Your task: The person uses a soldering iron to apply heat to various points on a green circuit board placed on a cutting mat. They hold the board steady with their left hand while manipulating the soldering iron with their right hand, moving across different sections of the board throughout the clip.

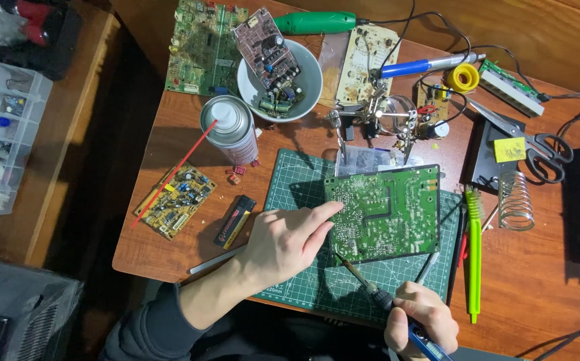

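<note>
Head view. Your left hand (283, 241) lies at lower centre of the frame, fingers together and extended, the fingertips pressing the left edge of the large green rectangular circuit board (385, 212). The board rests solder side up on the green gridded cutting mat (297, 180), right of centre.

Your right hand (420, 321), at the bottom edge, is closed in a pen grip around the blue-handled soldering iron (377, 294). Its tip points up and left toward the board's lower left corner; whether it touches the board cannot be told.

Handling: judge the board light, rigid and brittle at its joints. It may slide on the mat, so steady it at the bare edges, not on the solder points. Hold the iron by the handle only; treat the metal shaft as hot.

Surrounding items: a silver spray can with a red straw (230, 127) at upper left of centre, a white bowl of board scrap (310, 83) above it, a helping-hands clamp stand (377, 117) above the board, grey scissors (537, 147) and a wire coil iron stand (516, 199) at right.
</note>
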